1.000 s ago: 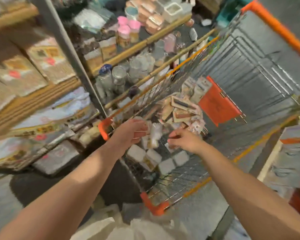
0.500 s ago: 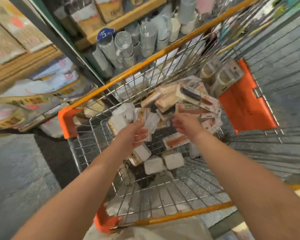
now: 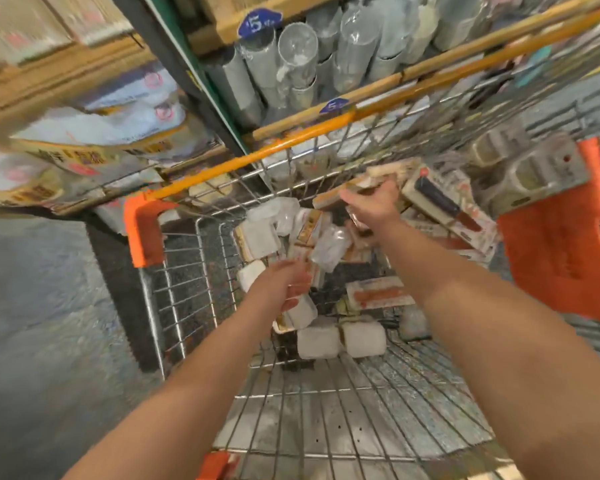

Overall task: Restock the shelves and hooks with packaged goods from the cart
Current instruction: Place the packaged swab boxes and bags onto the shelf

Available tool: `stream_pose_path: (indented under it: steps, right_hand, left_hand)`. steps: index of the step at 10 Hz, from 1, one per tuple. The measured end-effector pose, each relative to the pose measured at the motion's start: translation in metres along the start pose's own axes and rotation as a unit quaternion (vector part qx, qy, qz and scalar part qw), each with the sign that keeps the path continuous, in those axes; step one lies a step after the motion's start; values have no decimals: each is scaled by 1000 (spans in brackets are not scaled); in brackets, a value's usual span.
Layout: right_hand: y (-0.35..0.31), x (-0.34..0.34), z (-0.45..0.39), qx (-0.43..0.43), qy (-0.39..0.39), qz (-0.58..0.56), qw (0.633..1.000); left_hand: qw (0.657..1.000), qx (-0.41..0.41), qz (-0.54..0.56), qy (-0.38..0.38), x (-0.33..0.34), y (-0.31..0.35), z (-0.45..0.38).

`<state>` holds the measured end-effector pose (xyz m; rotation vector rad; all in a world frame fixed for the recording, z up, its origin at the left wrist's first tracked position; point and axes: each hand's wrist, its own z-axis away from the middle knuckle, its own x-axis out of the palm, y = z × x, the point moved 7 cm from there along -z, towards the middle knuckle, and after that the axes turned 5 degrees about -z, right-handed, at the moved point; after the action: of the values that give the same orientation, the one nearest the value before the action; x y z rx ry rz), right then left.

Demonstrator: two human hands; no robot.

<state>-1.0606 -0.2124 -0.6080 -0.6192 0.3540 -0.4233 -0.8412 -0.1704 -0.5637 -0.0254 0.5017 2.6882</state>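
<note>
Reaching deeper into the cart (image 3: 326, 427) than a moment ago, the right hand (image 3: 371, 206) now grips a flat package (image 3: 340, 194) while the left hand (image 3: 284, 282) hovers loosely open, suggesting restocking begins.

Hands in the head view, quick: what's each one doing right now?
Left hand: blurred over the white packs; grip cannot be told.
Right hand: fingers holding a flat carded pack.
</note>
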Motion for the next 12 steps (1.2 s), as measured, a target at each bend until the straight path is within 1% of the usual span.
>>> stream_pose_path:
  steps: [1, 2, 3, 4, 5, 6, 7, 8, 9, 10, 11, 12]
  right_hand:
    - [-2, -12, -38, 18, -2, 41, 999]
    - [0, -8, -46, 54, -38, 103, 992]
    - [-5, -9, -48, 60, -50, 162, 984]
    - [-4, -9, -57, 10, -52, 241, 969]
    - [-8, -11, -50, -38, -58, 358, 931]
    - [-6, -5, -40, -87, -68, 370, 922]
    - [-3, 4, -20, -135, -87, 398, 903]
    - [-10, -3, 5, -145, -80, 341, 925]
    - [-27, -20, 38, -183, -93, 280, 938]
    - [-29, -33, 69, -132, -178, 212, 952]
    - [-21, -40, 92, -85, -234, 183, 951]
    - [9, -39, 104, -29, -271, 111, 956]
  left_hand:
    - [1000, 3, 9, -6, -3, -7, -4]
    - [1000, 15, 10, -11, -3, -7, -6]
    - [1000, 26, 7, -12, -5, -5, -6]
    - [1000, 29, 2, -10, -8, -4, -5]
    - [1000, 27, 5, -7, -8, -6, -5]
    - [1000, 20, 9, -7, -8, -10, -4]
    - [999, 33, 10, -2, -9, -7, 1]
    - [997, 69, 16, 24, -16, 6, 10]
    - [989, 125, -11, 84, -27, 23, 20]
    - [977, 189, -62, 79, -21, 50, 37]
    - [970, 172, -170, -23, 6, 61, 38]
    - [955, 92, -248, -132, 31, 37, 34]
